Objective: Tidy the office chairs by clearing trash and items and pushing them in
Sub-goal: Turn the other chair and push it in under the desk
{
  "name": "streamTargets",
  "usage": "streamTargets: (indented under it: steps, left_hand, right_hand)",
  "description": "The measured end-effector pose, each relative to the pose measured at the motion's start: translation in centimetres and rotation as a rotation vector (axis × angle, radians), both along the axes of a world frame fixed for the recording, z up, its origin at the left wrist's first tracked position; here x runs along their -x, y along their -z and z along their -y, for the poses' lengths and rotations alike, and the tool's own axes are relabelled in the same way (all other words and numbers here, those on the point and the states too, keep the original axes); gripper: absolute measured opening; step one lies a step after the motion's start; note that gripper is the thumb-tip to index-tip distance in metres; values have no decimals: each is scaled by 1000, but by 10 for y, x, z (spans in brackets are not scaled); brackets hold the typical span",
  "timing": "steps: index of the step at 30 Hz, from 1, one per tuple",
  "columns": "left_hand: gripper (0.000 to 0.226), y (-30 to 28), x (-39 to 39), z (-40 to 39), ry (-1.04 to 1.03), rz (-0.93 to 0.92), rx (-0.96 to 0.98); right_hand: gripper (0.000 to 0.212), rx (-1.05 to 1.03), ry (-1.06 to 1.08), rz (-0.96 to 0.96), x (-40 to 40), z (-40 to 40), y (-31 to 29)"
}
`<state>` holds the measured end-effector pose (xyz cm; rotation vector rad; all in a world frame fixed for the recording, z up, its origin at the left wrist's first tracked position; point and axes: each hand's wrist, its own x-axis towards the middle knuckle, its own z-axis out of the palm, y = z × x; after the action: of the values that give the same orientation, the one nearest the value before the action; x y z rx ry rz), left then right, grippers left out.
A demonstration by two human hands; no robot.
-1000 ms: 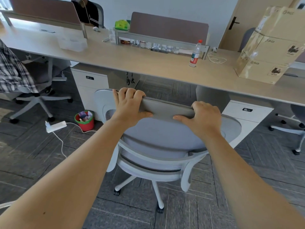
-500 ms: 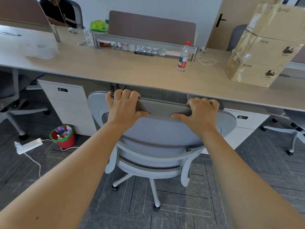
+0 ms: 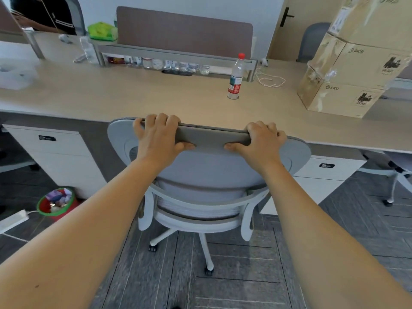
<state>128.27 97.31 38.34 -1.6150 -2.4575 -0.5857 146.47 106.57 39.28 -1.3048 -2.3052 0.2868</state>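
Observation:
A grey office chair with a white frame and castors stands right in front of me, its back facing me. My left hand grips the top edge of the backrest on the left. On the right side of the same edge sits my right hand, fingers curled over it. The top of the backrest meets the front edge of the long beige desk. The seat is hidden behind the backrest.
White drawer cabinets flank the chair under the desk. A red bin full of trash and a power strip lie on the floor at left. A water bottle and stacked cardboard boxes stand on the desk. Another chair is at right; a person sits far left.
Held by both hands, the chair has rolled forward toward the desk; its backrest top now reaches the desk edge. I have come closer and the bin sits further left in view.

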Motion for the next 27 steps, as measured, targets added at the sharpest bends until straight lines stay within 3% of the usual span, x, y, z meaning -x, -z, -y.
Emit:
streamTargets:
  steps: [17, 23, 27]
  left_hand:
    - [55, 5, 43, -114, 55, -21, -36]
    - [57, 9, 40, -120, 34, -14, -46]
    - [64, -1, 14, -104, -17, 75, -74]
  right_hand:
    - [47, 2, 22, 23, 38, -114, -3]
    - [47, -6, -7, 31, 33, -120, 0]
    - [62, 27, 7, 62, 27, -103, -13]
